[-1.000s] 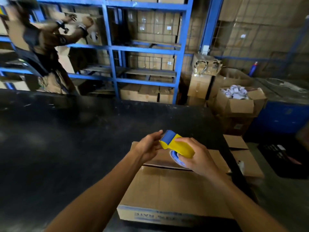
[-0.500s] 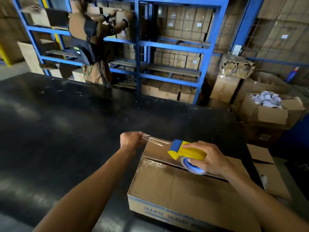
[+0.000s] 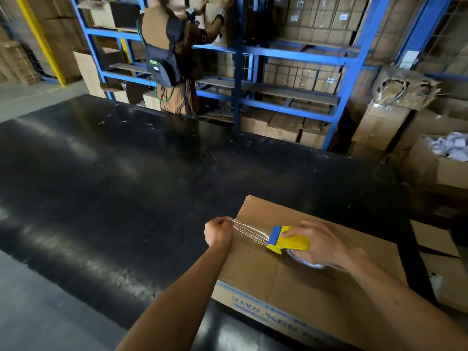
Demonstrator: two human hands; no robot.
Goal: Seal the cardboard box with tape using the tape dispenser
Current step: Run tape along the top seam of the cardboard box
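A closed cardboard box [image 3: 304, 282] with blue print on its near side lies on the black table [image 3: 114, 186]. My right hand [image 3: 326, 245] grips a yellow and blue tape dispenser [image 3: 286, 240] held just above the box top. A strip of clear tape [image 3: 249, 230] stretches from the dispenser's blue edge leftward to my left hand [image 3: 218, 233], which pinches the tape's free end in a closed fist over the box's left edge. The tape roll is mostly hidden under my right palm.
Blue metal shelving [image 3: 278, 54] stacked with cartons stands behind the table. A person [image 3: 172, 51] reaches into a shelf at the back. Open cartons [image 3: 435, 165] and flat cardboard [image 3: 440, 269] sit on the right, past the table's edge.
My left hand has taken the tape's end and drawn it out leftward, away from the dispenser. The dispenser stayed over the box top. The camera view turned left.
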